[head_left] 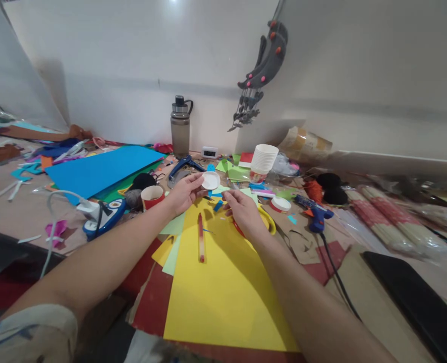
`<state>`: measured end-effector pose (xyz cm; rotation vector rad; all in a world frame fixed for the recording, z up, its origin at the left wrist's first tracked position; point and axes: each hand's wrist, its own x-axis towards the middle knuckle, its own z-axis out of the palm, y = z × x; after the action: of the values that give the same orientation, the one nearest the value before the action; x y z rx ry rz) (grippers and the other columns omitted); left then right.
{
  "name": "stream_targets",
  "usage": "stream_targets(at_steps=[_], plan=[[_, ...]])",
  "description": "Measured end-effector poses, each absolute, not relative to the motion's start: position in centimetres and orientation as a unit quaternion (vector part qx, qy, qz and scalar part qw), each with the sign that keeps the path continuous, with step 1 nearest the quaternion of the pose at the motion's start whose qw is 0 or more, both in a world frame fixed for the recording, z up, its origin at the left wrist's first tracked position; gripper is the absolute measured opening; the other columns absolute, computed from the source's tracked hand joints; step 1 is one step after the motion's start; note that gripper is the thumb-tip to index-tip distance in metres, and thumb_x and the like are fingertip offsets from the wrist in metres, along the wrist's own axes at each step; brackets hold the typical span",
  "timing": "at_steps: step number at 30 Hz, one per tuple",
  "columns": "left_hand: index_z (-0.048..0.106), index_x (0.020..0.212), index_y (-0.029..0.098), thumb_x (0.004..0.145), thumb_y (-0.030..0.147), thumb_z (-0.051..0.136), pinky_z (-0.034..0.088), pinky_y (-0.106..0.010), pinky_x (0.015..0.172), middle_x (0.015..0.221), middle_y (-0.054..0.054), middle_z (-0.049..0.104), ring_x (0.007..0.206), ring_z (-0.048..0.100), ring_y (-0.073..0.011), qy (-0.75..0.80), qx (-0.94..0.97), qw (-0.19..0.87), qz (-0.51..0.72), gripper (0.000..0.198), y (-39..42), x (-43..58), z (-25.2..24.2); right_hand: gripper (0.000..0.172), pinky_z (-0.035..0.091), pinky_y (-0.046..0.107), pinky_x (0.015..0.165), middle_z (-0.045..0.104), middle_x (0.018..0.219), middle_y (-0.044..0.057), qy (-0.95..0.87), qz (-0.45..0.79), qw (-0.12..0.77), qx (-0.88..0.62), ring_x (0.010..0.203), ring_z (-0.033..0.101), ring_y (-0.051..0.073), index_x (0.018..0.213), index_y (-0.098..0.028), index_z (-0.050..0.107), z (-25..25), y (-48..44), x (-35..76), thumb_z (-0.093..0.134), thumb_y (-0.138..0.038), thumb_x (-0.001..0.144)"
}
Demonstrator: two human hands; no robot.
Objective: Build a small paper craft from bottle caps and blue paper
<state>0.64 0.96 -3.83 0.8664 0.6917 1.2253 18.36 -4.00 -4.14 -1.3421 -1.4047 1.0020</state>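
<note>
- White wall backs a craft table strewn with coloured paper scraps.
- Left hand reaches forward with the forearm stretched out over the table, thumb and fingertips pinched on the edge of a white round lid, which it holds just above the surface.
- Right hand lies palm down, just right of that pinch, with its fingers bent loosely forward. I cannot tell whether it holds anything.
- Yellow scissor handles show from under the right hand's outer edge.
- Yellow paper sheet spreads under both hands and towards the person. A red pen lies on it, below the held lid.
- Red paper cup stands just left of the left hand, its mouth open.
- A stack of white paper cups, nested one in another, stands beyond and right of the lid.
- A capped grey water bottle stands upright beyond the lid, by the wall. Its contents are not clear.
- A blue glue gun lies well right of the right hand, with a red-rimmed lid between them.
</note>
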Motion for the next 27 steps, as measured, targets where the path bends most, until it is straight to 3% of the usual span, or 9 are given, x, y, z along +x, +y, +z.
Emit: stream_targets(at_steps=[5, 10, 13, 17, 21, 23, 27], plan=[[0.068, 0.096, 0.013, 0.078, 0.018, 0.071, 0.055, -0.024, 0.066, 0.088, -0.007, 0.073, 0.074, 0.068, -0.0129, 0.298, 0.373, 0.65, 0.592, 0.018, 1.6, 0.0, -3.6, 0.023, 0.037, 0.026, 0.045, 0.057, 0.055, -0.003, -0.648, 0.364, 0.353, -0.568, 0.045, 0.053, 0.014, 0.073, -0.023, 0.058, -2.5, -5.9, 17.5, 0.053, -0.042, 0.085], [0.067, 0.092, 0.014, 0.08, 0.018, 0.07, 0.052, -0.022, 0.061, 0.081, -0.005, 0.071, 0.064, 0.063, -0.0101, 0.29, 0.358, 0.659, 0.594, 0.013, 1.6, -0.1, -3.4, 0.035, 0.029, 0.025, 0.041, 0.06, 0.055, -0.001, -0.722, 0.323, 0.266, -0.552, 0.041, 0.052, 0.014, 0.079, -0.024, 0.054, -1.9, -8.7, 15.8, 0.065, -0.056, 0.076], [0.068, 0.091, 0.013, 0.081, 0.018, 0.069, 0.05, -0.023, 0.061, 0.084, -0.007, 0.072, 0.065, 0.063, -0.0107, 0.289, 0.36, 0.668, 0.583, 0.012, 1.5, 0.1, -3.4, 0.033, 0.032, 0.025, 0.041, 0.064, 0.06, -0.002, -0.733, 0.329, 0.204, -0.559, 0.041, 0.056, 0.015, 0.094, -0.024, 0.053, -2.5, -9.7, 14.7, 0.072, -0.04, 0.072], [0.07, 0.095, 0.013, 0.079, 0.013, 0.069, 0.05, -0.022, 0.062, 0.087, -0.006, 0.072, 0.067, 0.063, -0.0105, 0.295, 0.354, 0.676, 0.575, 0.016, 1.4, 0.4, -3.4, 0.035, 0.033, 0.025, 0.04, 0.064, 0.063, -0.004, -0.723, 0.329, 0.163, -0.585, 0.036, 0.054, 0.014, 0.105, -0.025, 0.052, -2.7, -9.6, 14.8, 0.057, -0.015, 0.071], [0.071, 0.096, 0.012, 0.078, 0.008, 0.067, 0.052, -0.024, 0.068, 0.097, -0.008, 0.072, 0.073, 0.064, -0.0105, 0.298, 0.346, 0.674, 0.58, 0.019, 1.4, 0.7, -3.3, 0.038, 0.032, 0.023, 0.037, 0.056, 0.055, -0.008, -0.682, 0.34, 0.254, -0.596, 0.035, 0.051, 0.013, 0.105, -0.023, 0.052, -1.5, -7.8, 17.3, 0.056, -0.015, 0.068], [0.071, 0.096, 0.012, 0.078, 0.006, 0.067, 0.052, -0.023, 0.068, 0.099, -0.008, 0.072, 0.074, 0.065, -0.0107, 0.307, 0.345, 0.67, 0.581, 0.019, 1.4, 0.7, -3.4, 0.039, 0.034, 0.022, 0.039, 0.051, 0.052, -0.011, -0.634, 0.345, 0.373, -0.583, 0.036, 0.049, 0.012, 0.106, -0.024, 0.053, -1.0, -6.5, 18.9, 0.055, -0.017, 0.068], [0.072, 0.096, 0.012, 0.076, 0.009, 0.071, 0.054, -0.023, 0.068, 0.097, -0.009, 0.073, 0.074, 0.066, -0.0112, 0.309, 0.361, 0.678, 0.561, 0.02, 1.2, 0.8, -3.7, 0.017, 0.034, 0.021, 0.039, 0.051, 0.052, -0.008, -0.507, 0.373, 0.602, -0.49, 0.037, 0.044, 0.008, 0.083, -0.02, 0.058, -0.7, -4.7, 20.8, 0.054, -0.022, 0.067]])
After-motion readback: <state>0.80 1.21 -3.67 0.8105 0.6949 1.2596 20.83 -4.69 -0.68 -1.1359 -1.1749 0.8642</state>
